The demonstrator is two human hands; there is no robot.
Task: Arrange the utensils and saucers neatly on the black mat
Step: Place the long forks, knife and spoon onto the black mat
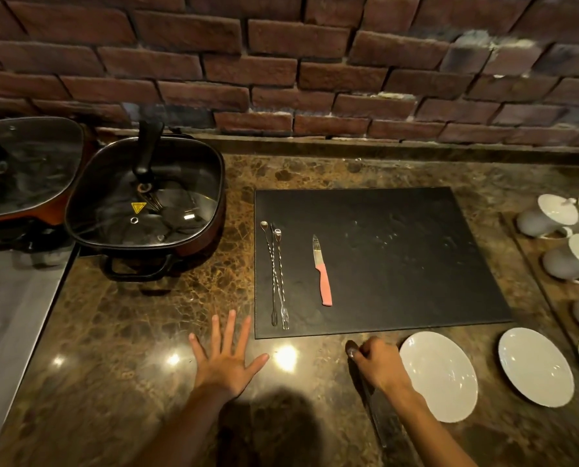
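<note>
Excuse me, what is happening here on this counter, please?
A person is setting things out on a black mat. Two long bar spoons and a pink-handled knife already lie on its left part. The right hand is closed around a dark-handled utensil on the counter, just below the mat. The left hand rests flat and open on the counter. Two white saucers wait off the mat, near its lower right corner.

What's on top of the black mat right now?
On the black rectangular mat: a pink-handled knife and thin twisted metal bar spoons lying along its left edge; their exact count is unclear. The two white saucers sit off it.
</note>
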